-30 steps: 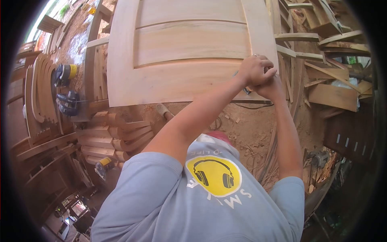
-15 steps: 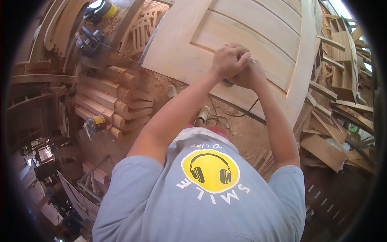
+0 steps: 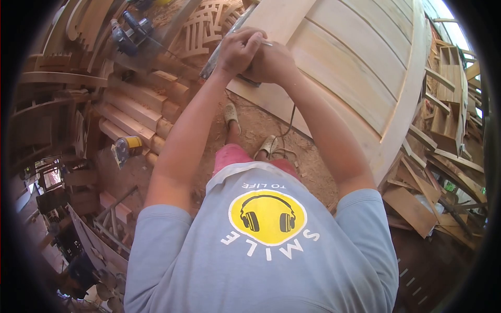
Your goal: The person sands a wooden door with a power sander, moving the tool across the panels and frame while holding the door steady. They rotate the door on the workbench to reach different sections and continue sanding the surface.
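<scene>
Both my hands are clasped together over a small dark hand-held power tool (image 3: pixel 249 79) that rests on the near left corner of a large pale wooden door panel (image 3: pixel 355 68). My left hand (image 3: pixel 236 50) lies on top and my right hand (image 3: pixel 272 63) grips beside it. Most of the tool is hidden under my fingers. Its black cord (image 3: pixel 290 121) hangs down to the sawdust-covered floor by my sandalled feet (image 3: pixel 231 116).
Shaped wooden blocks (image 3: pixel 130 112) are stacked at the left, with a yellow and black power tool (image 3: pixel 125 147) in front of them and another tool (image 3: pixel 128 31) at the top left. Scrap boards (image 3: pixel 417 208) pile up at the right.
My clasped hands and the tool have moved left along the panel's lower edge to its near corner. My view has swung with them, so the panel now sits to the right.
</scene>
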The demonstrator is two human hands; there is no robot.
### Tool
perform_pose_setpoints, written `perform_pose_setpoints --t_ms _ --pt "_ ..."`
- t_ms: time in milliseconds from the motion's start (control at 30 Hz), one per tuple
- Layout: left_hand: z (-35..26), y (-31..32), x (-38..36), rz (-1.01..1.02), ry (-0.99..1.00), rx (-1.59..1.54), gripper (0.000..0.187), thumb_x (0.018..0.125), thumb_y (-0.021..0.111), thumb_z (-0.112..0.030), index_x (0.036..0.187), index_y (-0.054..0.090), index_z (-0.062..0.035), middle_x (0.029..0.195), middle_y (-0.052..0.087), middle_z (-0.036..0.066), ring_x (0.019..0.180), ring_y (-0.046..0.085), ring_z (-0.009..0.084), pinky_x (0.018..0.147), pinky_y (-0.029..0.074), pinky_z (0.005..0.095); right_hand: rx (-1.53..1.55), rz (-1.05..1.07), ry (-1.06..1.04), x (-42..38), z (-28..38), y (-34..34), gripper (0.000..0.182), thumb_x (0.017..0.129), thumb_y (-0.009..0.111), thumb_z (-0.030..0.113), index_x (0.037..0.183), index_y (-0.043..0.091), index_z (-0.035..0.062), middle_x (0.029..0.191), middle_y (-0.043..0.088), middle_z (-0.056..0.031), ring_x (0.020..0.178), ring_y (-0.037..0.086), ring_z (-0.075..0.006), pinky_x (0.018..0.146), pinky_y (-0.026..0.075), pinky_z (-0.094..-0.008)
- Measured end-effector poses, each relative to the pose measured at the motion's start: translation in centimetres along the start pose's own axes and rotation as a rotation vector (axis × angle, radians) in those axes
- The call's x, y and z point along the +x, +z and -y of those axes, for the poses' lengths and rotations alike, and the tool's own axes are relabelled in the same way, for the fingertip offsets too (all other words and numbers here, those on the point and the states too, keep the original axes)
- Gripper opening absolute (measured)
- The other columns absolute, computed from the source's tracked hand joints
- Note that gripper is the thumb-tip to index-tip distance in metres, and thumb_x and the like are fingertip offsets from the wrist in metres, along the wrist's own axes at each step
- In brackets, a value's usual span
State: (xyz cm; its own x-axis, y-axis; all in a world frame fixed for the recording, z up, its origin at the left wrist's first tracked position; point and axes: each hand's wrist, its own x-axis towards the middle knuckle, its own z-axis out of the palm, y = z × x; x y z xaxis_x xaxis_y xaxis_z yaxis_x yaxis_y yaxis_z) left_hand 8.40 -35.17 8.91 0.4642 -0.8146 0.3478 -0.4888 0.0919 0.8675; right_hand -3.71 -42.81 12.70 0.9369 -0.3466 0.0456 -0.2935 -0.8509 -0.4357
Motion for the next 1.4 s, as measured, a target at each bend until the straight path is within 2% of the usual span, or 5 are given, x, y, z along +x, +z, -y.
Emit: perform_pose_setpoints --t_ms 367,633,733,1067,1400 --pt "-1.6 -1.4 -3.4 0.063 -0.037 -0.007 0.027 0.098 0.055 -0.017 0.097 0.074 0.0012 0.1 0.075 0.012 0.098 0.07 0.0235 0.09 0.052 0.0336 0.097 -0.017 0.053 -3.4 2.5 1.7 0.011 0.075 0.07 0.019 0.08 0.072 0.0091 0.081 0.073 -0.0111 0.074 0.073 -0.0308 0.069 0.059 -0.0434" --pt "-5.7 9.4 -3.4 0.238 0.057 -0.1 0.028 0.096 0.054 -0.016 0.095 0.073 0.0039 0.097 0.074 0.015 0.097 0.069 0.0241 0.091 0.051 0.036 0.062 -0.155 0.199 -12.3 -3.6 -0.5 0.025 0.077 0.074 0.029 0.092 0.072 0.0097 0.088 0.074 -0.0112 0.082 0.072 -0.0317 0.073 0.058 -0.0442" --pt "-7.5 15.3 -3.6 0.26 0.122 -0.127 0.027 0.094 0.056 -0.019 0.093 0.075 0.0004 0.095 0.075 0.014 0.093 0.07 0.027 0.089 0.053 0.0368 0.023 -0.028 0.37 -16.6 -5.5 -3.8 0.035 0.077 0.076 0.035 0.102 0.072 0.0104 0.094 0.075 -0.0122 0.09 0.072 -0.0325 0.078 0.058 -0.045" --pt "-14.2 32.3 -7.2 0.489 0.235 -0.147 0.03 0.09 0.058 -0.033 0.091 0.079 -0.0123 0.099 0.075 0.009 0.09 0.07 0.0321 0.082 0.055 0.0424 -0.079 -0.162 0.732 -31.6 -12.2 -6.2 0.039 0.077 0.079 0.036 0.106 0.071 0.0104 0.101 0.074 -0.014 0.097 0.07 -0.0362 0.079 0.056 -0.0484" --pt "-15.0 33.8 -8.4 0.55 0.195 -0.212 0.031 0.091 0.057 -0.033 0.094 0.078 -0.0107 0.098 0.074 0.012 0.094 0.069 0.0337 0.084 0.054 0.0452 -0.134 -0.147 0.731 -33.5 -12.5 -6.3 0.043 0.077 0.078 0.036 0.111 0.07 0.0106 0.107 0.074 -0.0131 0.1 0.069 -0.0361 0.081 0.056 -0.0481"
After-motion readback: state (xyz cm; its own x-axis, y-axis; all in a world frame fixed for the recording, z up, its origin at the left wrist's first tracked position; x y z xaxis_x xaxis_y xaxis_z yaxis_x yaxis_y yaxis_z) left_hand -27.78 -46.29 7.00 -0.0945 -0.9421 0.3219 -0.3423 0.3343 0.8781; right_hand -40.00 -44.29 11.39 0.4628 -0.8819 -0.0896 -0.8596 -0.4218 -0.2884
